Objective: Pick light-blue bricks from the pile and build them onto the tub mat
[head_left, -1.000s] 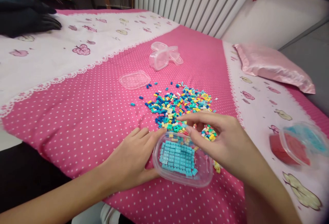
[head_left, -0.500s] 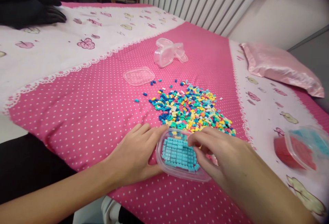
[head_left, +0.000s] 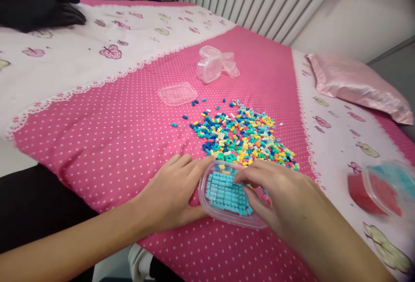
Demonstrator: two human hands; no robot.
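Note:
A clear plastic container (head_left: 220,218) stands in front of me, with small turquoise building bricks (head_left: 223,193) laid in tight rows inside it. My left hand (head_left: 177,191) grips its left side, fingers along the far rim and thumb low at the near side. Over the container's right part, my right hand (head_left: 275,191) has thumb and index finger drawn together at the bricks; whatever they pinch is too small to make out. Just beyond the container spreads a heap of loose bricks in many colours (head_left: 246,135), partly hidden by my right hand.
A clear lid (head_left: 177,94) and several nested clear containers (head_left: 214,66) lie farther back on the pink dotted bedspread (head_left: 123,135). To the right are tubs with red (head_left: 372,193) and blue contents, and a pink pillow (head_left: 356,85). Dark cloth (head_left: 35,5) lies far left.
The view has shifted slightly. My right fingertips have moved a little to the left over the turquoise bricks. My left hand keeps its hold on the container.

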